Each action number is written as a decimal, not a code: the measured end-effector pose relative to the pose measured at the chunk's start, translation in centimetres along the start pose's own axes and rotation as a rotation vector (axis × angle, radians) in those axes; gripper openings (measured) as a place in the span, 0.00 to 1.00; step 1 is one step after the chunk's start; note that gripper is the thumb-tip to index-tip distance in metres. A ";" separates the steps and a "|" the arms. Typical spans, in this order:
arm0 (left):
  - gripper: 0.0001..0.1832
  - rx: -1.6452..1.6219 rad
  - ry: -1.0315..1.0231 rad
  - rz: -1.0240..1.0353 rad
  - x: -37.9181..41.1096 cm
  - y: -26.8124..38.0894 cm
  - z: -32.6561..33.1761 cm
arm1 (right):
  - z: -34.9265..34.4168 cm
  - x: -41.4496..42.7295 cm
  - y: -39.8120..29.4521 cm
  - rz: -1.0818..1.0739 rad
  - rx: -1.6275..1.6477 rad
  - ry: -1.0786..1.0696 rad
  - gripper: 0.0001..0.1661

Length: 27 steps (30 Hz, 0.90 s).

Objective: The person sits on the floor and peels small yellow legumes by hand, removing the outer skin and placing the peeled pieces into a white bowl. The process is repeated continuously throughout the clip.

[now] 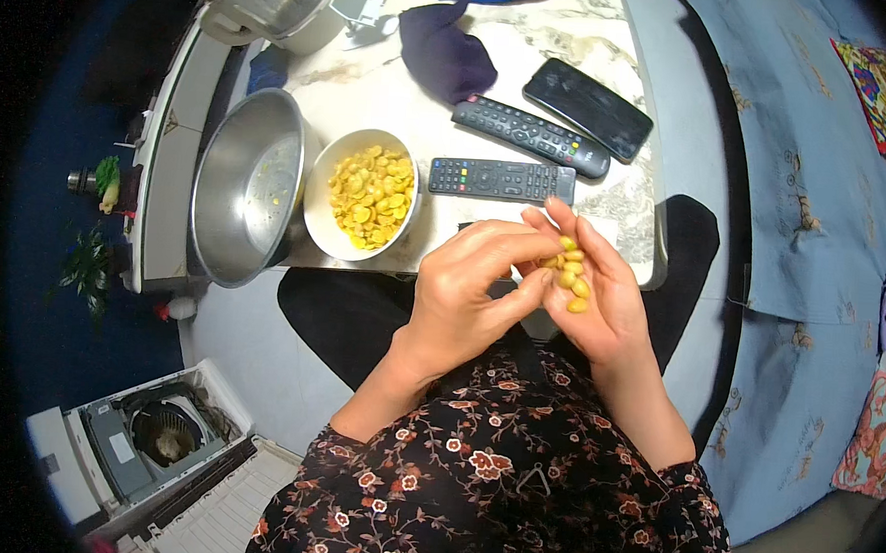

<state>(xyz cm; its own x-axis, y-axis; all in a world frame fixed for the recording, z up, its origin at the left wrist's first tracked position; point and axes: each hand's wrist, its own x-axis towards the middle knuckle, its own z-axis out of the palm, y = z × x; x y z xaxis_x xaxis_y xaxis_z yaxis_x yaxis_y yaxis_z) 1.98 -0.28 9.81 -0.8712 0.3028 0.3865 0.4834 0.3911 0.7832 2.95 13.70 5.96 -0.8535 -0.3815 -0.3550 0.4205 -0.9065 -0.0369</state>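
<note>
My right hand (610, 308) is palm up and cupped, with several yellow beans (572, 272) lying on the palm and lower fingers. My left hand (472, 285) reaches over from the left, its thumb and index fingertips at those beans. Whether a bean is pinched between them is hard to make out. To the left of the hands, a white bowl (318, 217) holds many yellow, partly flattened bean pieces (372, 198). Beside it stands a stainless steel basin (226, 190), tilted in view, with a few yellow bits on its inner wall.
Two black remote controls (502, 180) and a smartphone (588, 109) lie beyond the hands on the marble-patterned table (370, 85). A dark cloth (447, 51) is farther back, near a plastic container (277, 5). An open-topped appliance (164, 435) stands lower left; a blue-covered sofa (799, 220) is at right.
</note>
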 end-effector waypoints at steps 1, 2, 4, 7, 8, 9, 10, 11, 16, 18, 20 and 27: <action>0.10 -0.115 0.029 -0.089 -0.1 0.0 -0.4 | -0.7 -0.1 -0.2 0.020 -0.086 -0.059 0.19; 0.10 -0.213 0.019 -0.127 -0.4 -0.5 -0.8 | -1.8 -0.2 -0.4 0.040 -0.172 -0.119 0.18; 0.10 -0.244 0.033 -0.149 -0.8 -0.7 -1.3 | 0.1 -1.0 0.4 0.041 -0.408 -0.053 0.13; 0.10 -0.195 0.077 -0.122 -1.4 -0.9 -1.9 | 1.0 -1.2 1.0 0.053 -0.584 -0.051 0.13; 0.10 -0.164 0.090 -0.098 -1.7 -1.1 -2.2 | 1.2 -1.0 1.2 0.054 -0.623 -0.022 0.12; 0.10 -0.133 0.103 -0.074 -1.8 -1.2 -2.5 | 1.2 -0.9 1.3 0.084 -0.629 -0.038 0.11; 0.10 -0.145 0.110 -0.068 -1.9 -1.2 -2.8 | 1.1 -0.7 1.3 0.113 -0.634 -0.055 0.11; 0.10 -0.157 0.118 -0.062 -2.0 -1.3 -3.0 | 1.0 -0.6 1.3 0.143 -0.639 -0.072 0.11; 0.11 -0.312 0.072 -0.125 -2.5 -2.2 -3.8 | 0.9 0.0 2.2 0.229 -0.538 -0.108 0.11; 0.12 -0.341 0.086 -0.154 -2.8 -2.3 -3.7 | 1.0 0.1 2.5 0.241 -0.530 -0.088 0.11; 0.12 -0.336 0.095 -0.163 -3.1 -2.7 -3.7 | 1.2 0.0 2.7 0.204 -0.584 -0.077 0.11; 0.11 -0.153 0.120 -0.132 -3.3 -2.3 -4.3 | 2.0 -0.2 3.3 -0.017 -0.858 0.029 0.08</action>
<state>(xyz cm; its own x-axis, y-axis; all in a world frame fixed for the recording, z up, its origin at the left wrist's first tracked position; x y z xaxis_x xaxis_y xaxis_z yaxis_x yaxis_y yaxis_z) 3.36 -5.92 8.79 -0.9344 0.1489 0.3235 0.3537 0.2811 0.8921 3.88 10.36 7.79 -0.8586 -0.3538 -0.3710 0.5048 -0.4573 -0.7322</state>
